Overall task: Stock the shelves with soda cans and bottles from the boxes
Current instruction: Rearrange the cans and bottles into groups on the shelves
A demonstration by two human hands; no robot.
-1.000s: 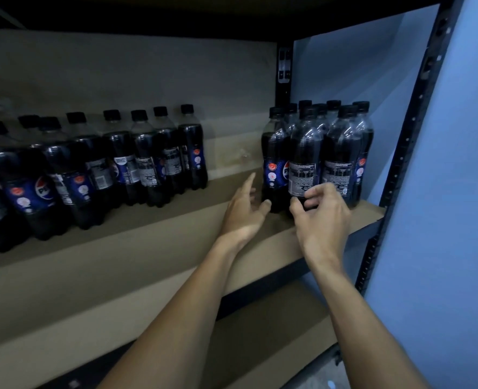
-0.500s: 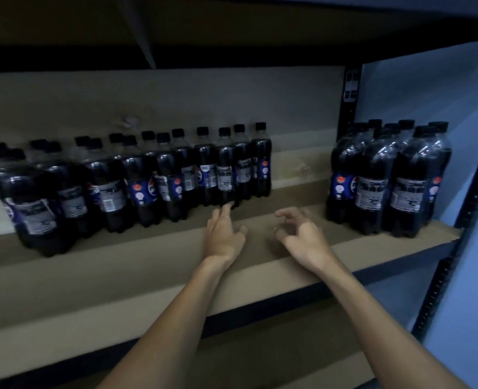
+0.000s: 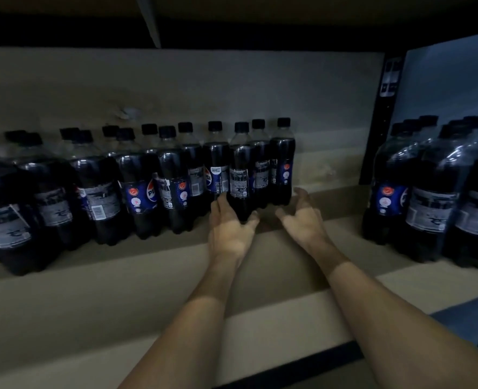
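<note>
Dim light falls on a tan shelf (image 3: pixel 120 318) with a pale back panel (image 3: pixel 232 88); beside its black post (image 3: pixel 382 130), a blue wall (image 3: pixel 451 80).

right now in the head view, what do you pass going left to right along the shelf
loose bottles on the left → front bottle gripped low by the left hand → right hand, open and empty → black shelf post → separate cluster of bottles

About fourteen black-capped soda bottles (image 3: pixel 139 192) in the left group; at least six more in the right cluster (image 3: pixel 428 209), blurred and cropped. Two hands: left hand (image 3: pixel 229 228), right hand (image 3: pixel 302 217). One shelf (image 3: pixel 120 290).
</note>
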